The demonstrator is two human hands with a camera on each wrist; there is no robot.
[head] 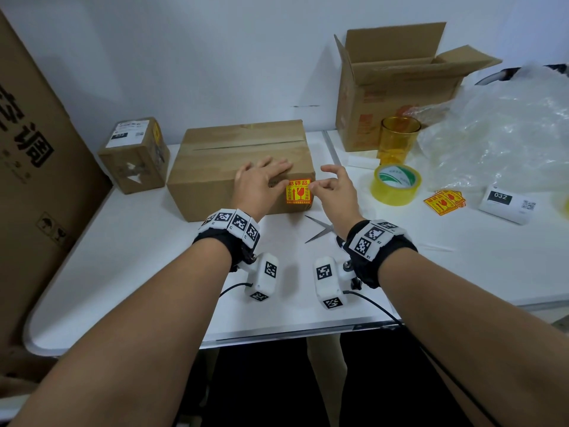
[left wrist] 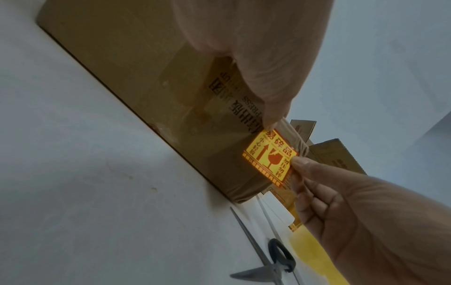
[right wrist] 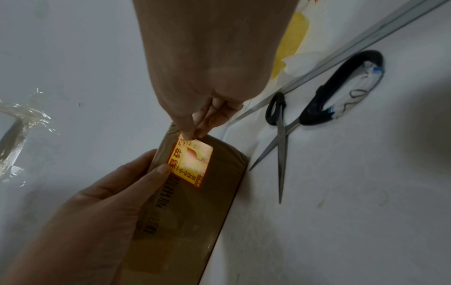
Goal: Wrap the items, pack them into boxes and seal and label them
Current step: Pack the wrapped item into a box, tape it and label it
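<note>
The taped cardboard box (head: pixel 240 167) bore a yellow-and-red fragile sticker (head: pixel 298 192). The left hand (head: pixel 258 183) lay flat on it; the right hand (head: pixel 334 188) pinched the sticker's edge.

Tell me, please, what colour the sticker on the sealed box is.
The sticker is yellow with red print, clearest in the left wrist view.

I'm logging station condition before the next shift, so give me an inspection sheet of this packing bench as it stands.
Surface: white table, mostly bare near its front edge.
Job's things: sealed box with fragile sticker on its front; tape roll; spare stickers.
Clutter: scissors, plastic wrap, open carton.
Grippers: left hand flat on the box; right hand fingertips at the sticker's edge.
Cables: black leads from wrist cameras.
Surroundings: large carton, white wall.
</note>
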